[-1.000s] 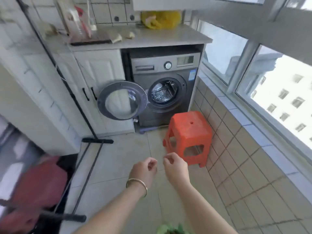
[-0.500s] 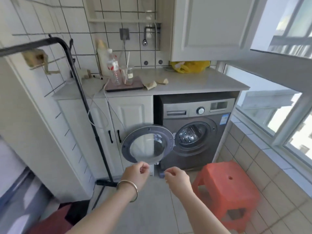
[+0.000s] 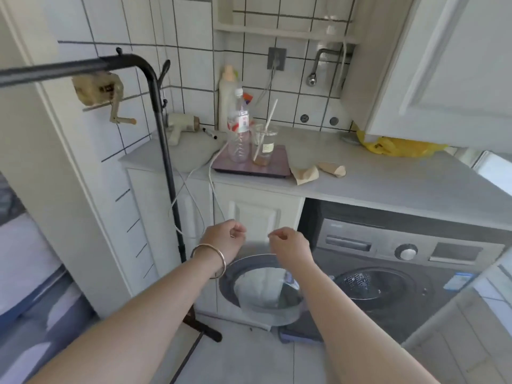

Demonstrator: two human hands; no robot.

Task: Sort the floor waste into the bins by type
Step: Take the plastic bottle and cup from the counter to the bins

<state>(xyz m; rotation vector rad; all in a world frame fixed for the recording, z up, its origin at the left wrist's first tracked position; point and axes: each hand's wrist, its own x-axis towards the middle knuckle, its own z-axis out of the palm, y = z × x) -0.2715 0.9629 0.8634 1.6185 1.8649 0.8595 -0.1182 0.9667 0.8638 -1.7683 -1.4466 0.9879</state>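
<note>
Holding our left hand [image 3: 225, 239] and right hand [image 3: 289, 243] loosely curled, slightly apart, empty, we face the washing machine [image 3: 388, 261] below the counter [image 3: 388, 184].

White wall tiles [image 3: 194, 65] gridded with dark grout at the far side, and a black clothes rail [image 3: 163, 139] cutting across them on the left. Pale grey countertop [image 3: 388, 178], a bright yellow bag [image 3: 399, 146] far right on it, a mauve tray [image 3: 249, 169] under the clear bottle [image 3: 238, 134] with its red-and-white label. Dark grey washing machine [image 3: 388, 259] below, white cupboard door [image 3: 257, 214] beside it. A gold-toned bangle [image 3: 210, 259] near.
</note>
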